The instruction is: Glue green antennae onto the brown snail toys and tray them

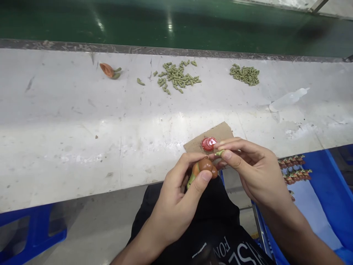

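My left hand (180,198) is closed around a small brown and green figurine (205,167) with rounded parts, held above my lap at the table's front edge. Between the thumb and forefinger of my right hand (252,167) is a small green piece (220,153), close to the figurine; whether the two touch I cannot tell. Just beyond my fingers a red round cap-like dish (209,143) rests on a piece of cardboard (224,130). Part of the figurine is hidden by my left thumb and fingers.
Small green pieces lie in a loose pile (176,75) and a tighter pile (245,74). An orange-brown hollow part (107,70) lies far left, a translucent bottle (288,100) at right. A blue crate (328,184) beside me holds rows of figurines (296,176). Behind runs a green belt (138,25).
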The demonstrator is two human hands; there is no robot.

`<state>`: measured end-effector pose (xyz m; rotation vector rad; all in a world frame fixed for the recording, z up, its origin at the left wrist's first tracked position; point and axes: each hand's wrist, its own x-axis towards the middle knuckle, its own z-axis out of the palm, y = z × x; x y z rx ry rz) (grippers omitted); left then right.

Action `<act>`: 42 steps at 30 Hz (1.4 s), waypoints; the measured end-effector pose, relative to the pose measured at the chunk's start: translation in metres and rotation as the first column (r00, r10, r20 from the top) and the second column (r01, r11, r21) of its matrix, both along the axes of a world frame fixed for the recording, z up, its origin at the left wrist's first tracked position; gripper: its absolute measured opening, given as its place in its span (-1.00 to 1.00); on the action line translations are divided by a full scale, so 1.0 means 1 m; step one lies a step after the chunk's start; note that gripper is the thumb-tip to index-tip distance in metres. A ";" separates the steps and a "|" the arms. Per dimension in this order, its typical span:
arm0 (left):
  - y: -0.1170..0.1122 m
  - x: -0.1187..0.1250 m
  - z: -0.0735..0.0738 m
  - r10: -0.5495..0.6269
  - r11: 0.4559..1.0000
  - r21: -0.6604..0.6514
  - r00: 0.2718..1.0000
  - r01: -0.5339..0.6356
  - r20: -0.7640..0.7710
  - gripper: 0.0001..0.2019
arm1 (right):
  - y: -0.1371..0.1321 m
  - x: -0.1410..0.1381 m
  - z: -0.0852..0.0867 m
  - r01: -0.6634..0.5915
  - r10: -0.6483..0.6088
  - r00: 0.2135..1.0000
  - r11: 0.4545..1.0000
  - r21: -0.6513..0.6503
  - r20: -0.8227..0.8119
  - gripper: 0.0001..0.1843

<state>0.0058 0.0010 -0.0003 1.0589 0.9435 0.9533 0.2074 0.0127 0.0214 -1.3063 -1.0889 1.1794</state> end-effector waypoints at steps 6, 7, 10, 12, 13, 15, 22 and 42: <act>0.003 0.005 0.001 -0.019 0.999 0.026 1.000 0.019 0.007 -0.89 | -0.007 -0.002 -0.013 0.029 -0.029 0.998 1.000 0.001 -0.060 -0.91; 0.003 0.005 0.001 -0.022 0.999 0.028 1.000 0.022 0.004 -0.90 | -0.008 -0.003 -0.014 0.031 -0.030 0.998 0.999 0.007 -0.057 -0.91; 0.002 0.005 0.000 -0.028 0.999 0.030 1.000 0.028 0.001 -0.89 | -0.010 -0.004 -0.017 0.050 -0.049 0.998 0.999 0.019 -0.031 -0.92; 0.001 0.005 -0.001 -0.024 0.999 0.029 1.000 0.025 -0.008 -0.89 | -0.010 -0.005 -0.018 0.057 -0.057 0.998 0.998 0.025 -0.015 -0.94; 0.001 0.005 -0.002 -0.024 0.999 0.027 1.000 0.025 -0.013 -0.88 | -0.010 -0.005 -0.018 0.058 -0.058 0.998 0.998 0.026 -0.009 -0.95; 0.001 0.005 -0.003 -0.031 0.999 0.022 0.999 0.031 -0.021 -0.88 | -0.010 -0.006 -0.018 0.056 -0.056 0.998 0.998 0.026 0.013 -0.96; 0.001 0.002 -0.002 -0.049 0.993 0.107 0.995 0.058 -0.084 -0.86 | -0.016 -0.010 -0.010 0.028 -0.033 0.991 0.999 0.044 0.129 -0.91; 0.001 0.000 0.014 0.190 0.966 -0.165 0.978 -0.201 -0.082 -0.54 | 0.203 0.120 -0.043 0.209 -0.391 0.484 0.920 0.330 0.783 -0.55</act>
